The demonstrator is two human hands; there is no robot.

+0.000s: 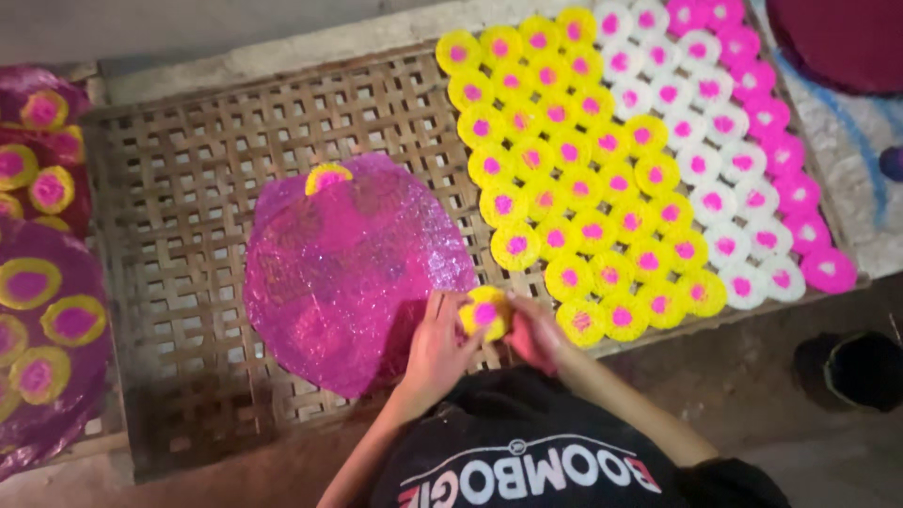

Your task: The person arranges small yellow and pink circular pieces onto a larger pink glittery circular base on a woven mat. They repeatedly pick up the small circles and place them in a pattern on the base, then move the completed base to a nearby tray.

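Both hands meet at the near edge of a woven bamboo tray (pixel 188 188). My left hand (pixel 435 350) and my right hand (pixel 536 334) together hold one round yellow disc with a pink centre (pixel 485 312). The disc sits at the right edge of a large glistening pink sheet (pixel 353 268) lying on the tray. Another yellow disc (pixel 326 176) peeks out at the far edge of that sheet. To the right lie rows of yellow discs (pixel 564 179), then white discs (pixel 696 141), then pink discs (pixel 781 160).
At the left, dark purple sheets carry yellow-ringed discs (pixel 38 282). A dark red round sheet (pixel 837 38) lies at the top right. A dark bucket-like object (pixel 851 369) stands on the ground at the right, below the tray's edge.
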